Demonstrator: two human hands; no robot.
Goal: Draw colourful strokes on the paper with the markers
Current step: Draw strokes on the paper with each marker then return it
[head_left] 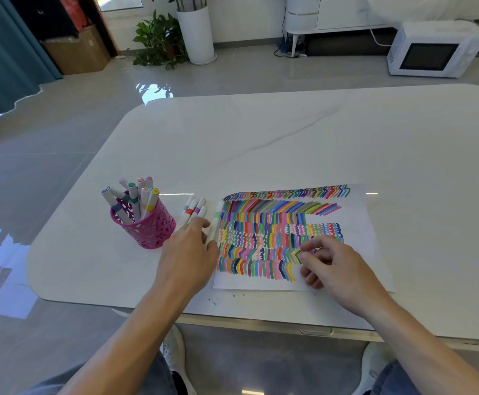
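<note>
Left hand (188,253) flat; right hand (336,266) curled, perhaps pinching.

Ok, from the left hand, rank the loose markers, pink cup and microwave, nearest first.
1. Loose markers: at the fingertips of the left hand.
2. Pink cup: just left of it.
3. Microwave: on the floor, far right.

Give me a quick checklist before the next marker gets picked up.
1. Loose markers within reach of the left hand: ok, its fingers touch them.
2. Marker gripped: not ok, the left fingers lie straight and hold none yet.
3. Right hand free: ok, fingers loosely curled over the paper, no marker seen in it.
4. Blank room on the paper: ok, bare along the right side.
5. Caps on the loose markers: cannot tell.
6. Pink cup upright: ok.
</note>
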